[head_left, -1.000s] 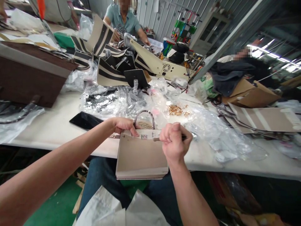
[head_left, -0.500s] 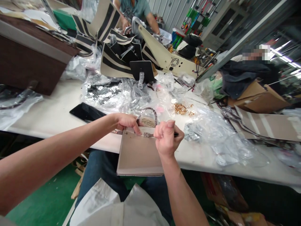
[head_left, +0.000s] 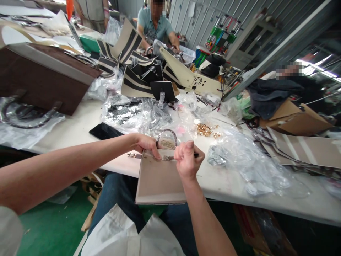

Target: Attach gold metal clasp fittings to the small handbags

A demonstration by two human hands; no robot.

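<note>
A taupe handbag panel (head_left: 160,181) rests against the table's front edge, over my lap. Along its top edge lies my left hand (head_left: 147,145), thumb pressed on the near face and fingers mostly hidden behind. My right hand (head_left: 188,160) is a fist around a slim dark piece (head_left: 168,158) with a flat metallic end, which touches the panel's upper part by my left thumb. Whether this piece is a tool or a strap I cannot tell. A curved brown handle (head_left: 167,132) rises behind the top edge. To the left a strap with a metal plate (head_left: 132,155) sticks out.
A black phone-like slab (head_left: 104,131) lies behind my left forearm. Beyond are plastic bags of metal parts (head_left: 125,113), gold-coloured small pieces (head_left: 204,129), and striped bag panels (head_left: 135,83). A large brown bag (head_left: 48,74) stands left. A co-worker (head_left: 156,26) sits across the table.
The view has shifted, so the table and its contents sit slightly lower in the picture. Both hands keep their hold on the panel and the slim piece.
</note>
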